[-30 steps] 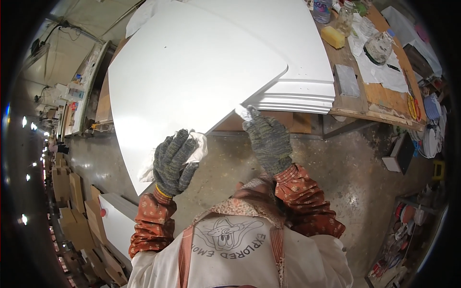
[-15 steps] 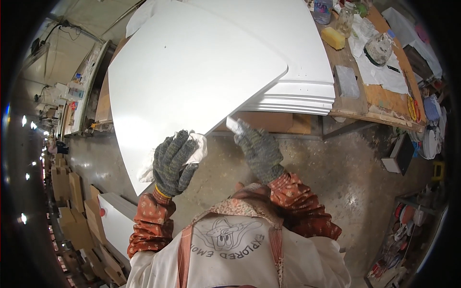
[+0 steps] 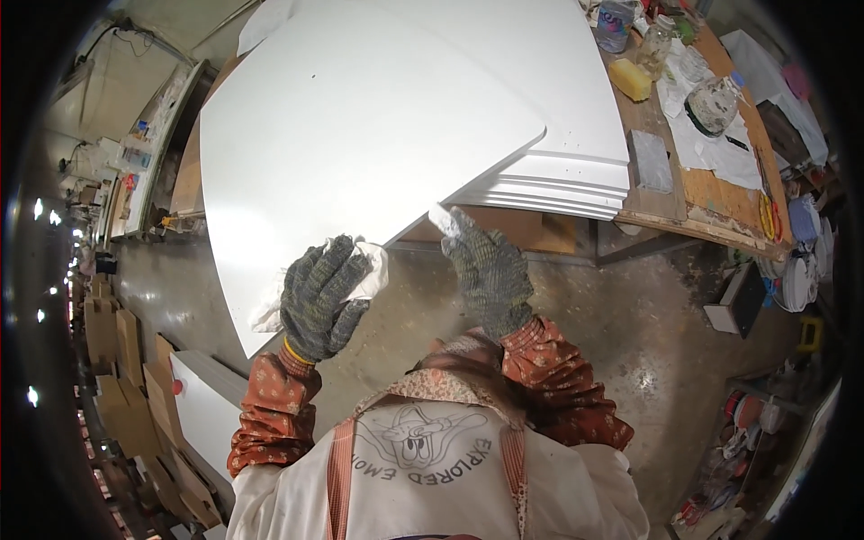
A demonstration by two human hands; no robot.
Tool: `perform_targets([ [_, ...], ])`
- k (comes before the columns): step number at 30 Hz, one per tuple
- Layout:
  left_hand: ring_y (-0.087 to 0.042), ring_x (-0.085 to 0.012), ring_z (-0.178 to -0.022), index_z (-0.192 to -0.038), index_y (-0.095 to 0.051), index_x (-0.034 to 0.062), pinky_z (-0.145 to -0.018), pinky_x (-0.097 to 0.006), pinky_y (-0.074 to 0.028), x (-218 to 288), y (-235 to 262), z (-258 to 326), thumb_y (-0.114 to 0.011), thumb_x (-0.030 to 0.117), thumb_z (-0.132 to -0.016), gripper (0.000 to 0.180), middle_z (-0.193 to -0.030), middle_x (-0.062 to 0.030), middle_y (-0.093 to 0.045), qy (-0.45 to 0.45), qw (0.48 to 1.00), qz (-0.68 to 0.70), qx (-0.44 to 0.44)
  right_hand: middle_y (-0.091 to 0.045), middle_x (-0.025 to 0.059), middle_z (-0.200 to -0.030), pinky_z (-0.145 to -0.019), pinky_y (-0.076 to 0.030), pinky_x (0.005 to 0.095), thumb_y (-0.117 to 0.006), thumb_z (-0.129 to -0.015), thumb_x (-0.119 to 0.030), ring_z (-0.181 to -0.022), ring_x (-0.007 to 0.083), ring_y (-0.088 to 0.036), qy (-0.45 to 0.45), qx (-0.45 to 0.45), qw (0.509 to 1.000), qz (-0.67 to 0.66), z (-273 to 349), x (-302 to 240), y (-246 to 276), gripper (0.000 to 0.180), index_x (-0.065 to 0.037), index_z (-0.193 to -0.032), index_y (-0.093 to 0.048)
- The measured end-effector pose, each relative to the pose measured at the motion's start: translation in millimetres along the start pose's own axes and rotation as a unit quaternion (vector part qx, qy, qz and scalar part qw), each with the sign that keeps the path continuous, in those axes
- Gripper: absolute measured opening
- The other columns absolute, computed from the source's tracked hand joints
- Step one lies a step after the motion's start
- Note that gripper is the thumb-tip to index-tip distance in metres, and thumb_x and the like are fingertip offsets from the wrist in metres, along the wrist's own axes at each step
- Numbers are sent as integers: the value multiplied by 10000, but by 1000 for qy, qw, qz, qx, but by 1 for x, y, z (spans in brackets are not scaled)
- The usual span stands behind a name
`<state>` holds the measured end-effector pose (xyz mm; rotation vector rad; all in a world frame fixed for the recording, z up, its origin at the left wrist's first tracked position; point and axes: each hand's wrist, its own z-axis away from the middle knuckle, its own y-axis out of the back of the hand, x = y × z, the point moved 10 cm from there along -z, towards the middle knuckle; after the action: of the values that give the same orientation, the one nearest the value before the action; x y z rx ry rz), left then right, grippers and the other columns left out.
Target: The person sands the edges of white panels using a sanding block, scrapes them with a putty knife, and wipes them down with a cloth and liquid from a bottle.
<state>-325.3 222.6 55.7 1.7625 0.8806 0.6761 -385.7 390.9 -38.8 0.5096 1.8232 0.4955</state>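
A large white panel [image 3: 360, 126] with a rounded corner lies on top of a stack of white panels [image 3: 576, 171]. My left hand [image 3: 324, 301], in a dark grey knit glove, is closed over a crumpled white cloth [image 3: 371, 270] at the panel's near edge. Part of that cloth sticks out on both sides of the glove. My right hand [image 3: 490, 279], gloved alike, pinches a small white piece [image 3: 442, 220] at the slanting edge of the top panel. What kind of piece it is cannot be made out.
On the wooden bench [image 3: 702, 220] at right are a yellow sponge [image 3: 629, 79], a grey block [image 3: 650, 160], a plastic bottle [image 3: 615, 27], a jar [image 3: 655, 47], a wide jug [image 3: 714, 106] and orange-handled scissors [image 3: 768, 216]. Cardboard [image 3: 135, 409] and a white board stack [image 3: 207, 396] stand at lower left.
My right hand has shifted slightly up along the panel's edge with the white piece. The left hand stays on the cloth, and the whole view has tilted a little.
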Motion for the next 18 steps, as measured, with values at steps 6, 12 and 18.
perform_targets([
  [6,-513,-362,-1124,-1184,-599,78,-969,-474,-365,-5,-2,-1,-569,277,-816,419,-1264,-185,-527,21,1000,-4,-3,-639,130,-943,-677,-505,404,-554,-896,-277,-773,280,-618,39,6,999,-12,1,2,0,381,-132,-1247,-537],
  [12,-511,-348,-1127,-1183,-611,116,-972,-467,-372,-6,0,2,-558,309,-830,405,-1288,-157,-518,23,1000,-11,-1,-653,111,-881,-658,-503,369,-600,-873,-225,-740,250,-618,22,51,998,-9,-2,4,10,341,-104,-1191,-581],
  [18,-516,-356,-1109,-1186,-610,113,-959,-473,-382,-8,3,2,-552,297,-830,404,-1280,-149,-525,29,999,-16,5,-657,75,-911,-682,-522,311,-624,-855,-186,-768,205,-635,-106,26,980,-168,9,56,-15,294,-82,-1130,-617],
])
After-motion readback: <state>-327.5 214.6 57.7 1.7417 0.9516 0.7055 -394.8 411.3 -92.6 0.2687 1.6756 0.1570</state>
